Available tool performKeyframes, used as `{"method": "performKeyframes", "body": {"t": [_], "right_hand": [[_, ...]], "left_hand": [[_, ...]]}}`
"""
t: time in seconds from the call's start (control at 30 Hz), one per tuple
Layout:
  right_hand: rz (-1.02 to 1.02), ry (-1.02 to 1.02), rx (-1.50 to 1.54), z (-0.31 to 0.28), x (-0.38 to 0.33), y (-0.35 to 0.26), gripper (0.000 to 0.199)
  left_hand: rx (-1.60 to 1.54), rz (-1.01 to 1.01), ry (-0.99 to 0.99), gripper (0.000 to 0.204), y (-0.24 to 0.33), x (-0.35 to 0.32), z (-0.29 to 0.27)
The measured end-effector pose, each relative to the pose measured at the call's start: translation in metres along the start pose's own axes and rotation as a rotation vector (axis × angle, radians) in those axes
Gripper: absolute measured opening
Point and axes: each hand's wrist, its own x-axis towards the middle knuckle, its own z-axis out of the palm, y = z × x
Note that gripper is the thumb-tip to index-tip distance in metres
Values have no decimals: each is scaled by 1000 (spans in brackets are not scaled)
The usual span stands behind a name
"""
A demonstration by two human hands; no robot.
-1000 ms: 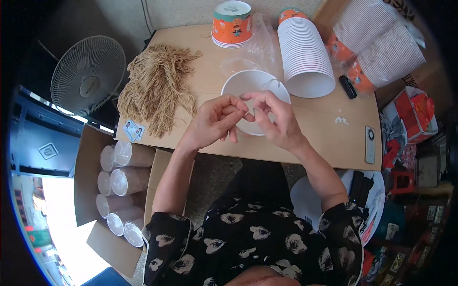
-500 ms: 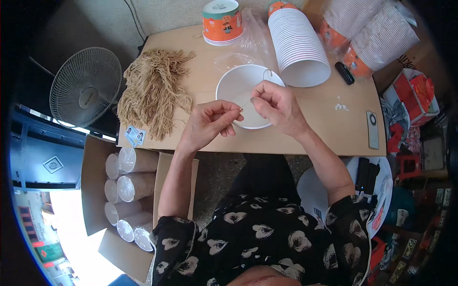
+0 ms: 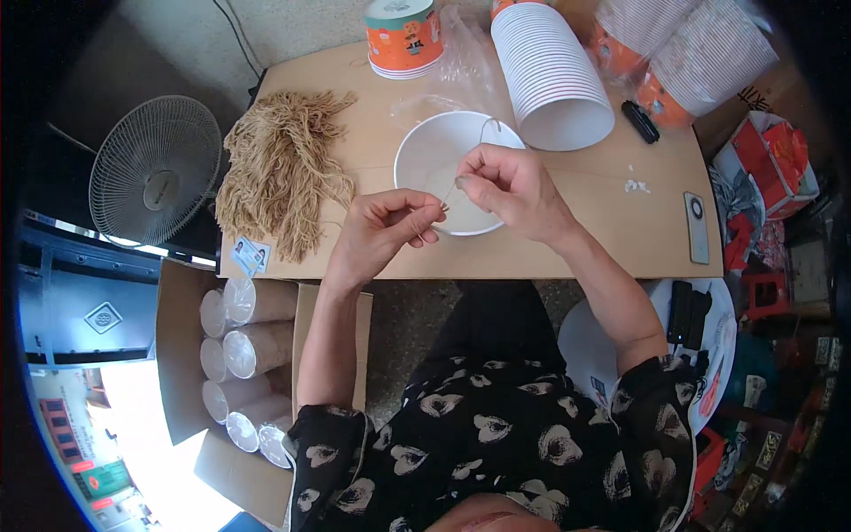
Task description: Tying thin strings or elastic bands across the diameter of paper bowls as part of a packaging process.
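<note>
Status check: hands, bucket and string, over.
Left hand and right hand pinching a thin string over the white paper bucket. Nothing blocking.

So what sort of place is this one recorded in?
Probably a small workshop or home piecework spot for assembling paper cups. A wooden table holds a stack of white cups and a bundle of tan cords, and an open carton of sleeved cups sits beside it.

Both hands pinching a thin string over a white paper bowl.

Table bears cup (white), strings.
</note>
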Motion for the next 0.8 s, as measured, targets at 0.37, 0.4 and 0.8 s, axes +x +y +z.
{"method": "performKeyframes", "body": {"t": [0.37,0.4,0.8], "right_hand": [[79,-95,110,2,11,1,9],[80,-95,108,1,11,1,9],[40,-145,76,-4,9,-6,11]], "left_hand": [[82,23,131,16,4,-6,5],[2,6,76,16,7,-5,5],[-37,2,-38,16,12,2,-5]]}}
